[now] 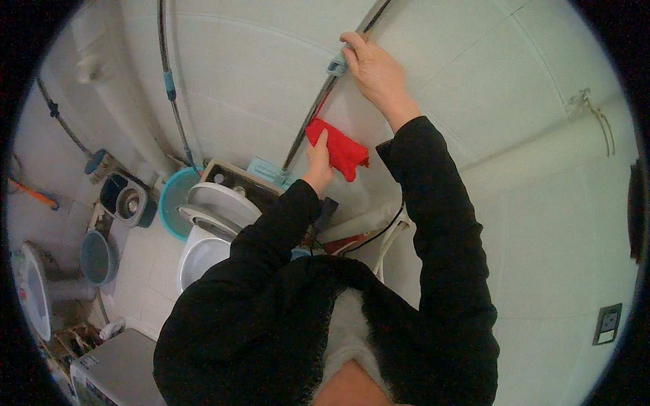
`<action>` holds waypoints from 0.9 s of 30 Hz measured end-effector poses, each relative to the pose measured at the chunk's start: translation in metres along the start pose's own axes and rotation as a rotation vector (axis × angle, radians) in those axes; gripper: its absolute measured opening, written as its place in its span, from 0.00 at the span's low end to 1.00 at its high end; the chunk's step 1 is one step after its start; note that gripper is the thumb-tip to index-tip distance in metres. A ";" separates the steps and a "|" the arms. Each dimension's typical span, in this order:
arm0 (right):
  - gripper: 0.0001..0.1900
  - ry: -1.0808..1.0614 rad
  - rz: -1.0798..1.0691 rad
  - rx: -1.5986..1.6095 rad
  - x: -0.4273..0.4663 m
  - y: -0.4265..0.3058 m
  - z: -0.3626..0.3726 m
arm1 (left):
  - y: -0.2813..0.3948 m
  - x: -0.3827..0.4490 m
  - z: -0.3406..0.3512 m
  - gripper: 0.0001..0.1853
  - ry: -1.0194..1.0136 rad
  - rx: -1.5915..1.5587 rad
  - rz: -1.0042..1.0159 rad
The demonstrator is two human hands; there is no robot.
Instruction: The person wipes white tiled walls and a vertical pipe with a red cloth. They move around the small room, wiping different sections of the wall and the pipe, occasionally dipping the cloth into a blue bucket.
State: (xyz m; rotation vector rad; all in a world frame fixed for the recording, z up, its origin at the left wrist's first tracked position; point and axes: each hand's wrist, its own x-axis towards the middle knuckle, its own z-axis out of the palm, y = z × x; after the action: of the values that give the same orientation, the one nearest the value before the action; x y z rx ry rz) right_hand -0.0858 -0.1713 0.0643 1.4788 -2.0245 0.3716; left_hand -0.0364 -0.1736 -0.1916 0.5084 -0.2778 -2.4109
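My left hand (320, 165) grips a crumpled red cloth-like piece (343, 147), its thumb on top. A thin red strand runs up from it beside a metal mop pole (304, 122). Higher up, my right hand (378, 71) has its thumb and fingers on the same pole, just above a light blue joint (336, 66). The pole leans against the tiled wall (274, 76). At its lower end is a light blue mop head (266, 169), partly hidden by my left forearm.
Below my left arm are a toilet (203, 259) with raised lid (223, 200) and a cistern (216, 170) showing dark inside. A turquoise basin (172, 208), second pole (170, 86), mop bucket (144, 215) and brush (99, 165) stand left. White pipes (360, 223) run low by the wall.
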 end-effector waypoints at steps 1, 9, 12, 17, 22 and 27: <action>0.14 0.016 -0.005 0.017 0.000 -0.001 0.000 | 0.000 0.003 -0.001 0.18 0.025 0.023 -0.001; 0.13 0.043 0.009 0.036 0.006 -0.006 0.011 | -0.006 0.058 -0.039 0.15 0.074 0.224 0.088; 0.13 0.051 -0.006 0.061 0.005 -0.004 0.012 | -0.014 0.069 -0.077 0.16 0.210 0.346 -0.083; 0.13 0.035 -0.007 0.016 0.006 -0.001 0.013 | -0.017 0.060 -0.092 0.20 0.233 0.356 -0.184; 0.13 0.037 -0.011 0.026 0.008 -0.002 0.017 | 0.001 0.032 -0.005 0.13 -0.002 0.204 0.054; 0.13 0.022 -0.022 0.003 0.011 0.001 0.016 | 0.025 0.021 0.036 0.14 -0.122 0.358 0.355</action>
State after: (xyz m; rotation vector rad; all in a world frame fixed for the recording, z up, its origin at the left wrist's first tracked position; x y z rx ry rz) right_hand -0.0932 -0.1878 0.0585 1.4909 -1.9897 0.3812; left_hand -0.0523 -0.2035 -0.1572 0.4249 -0.7938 -2.0535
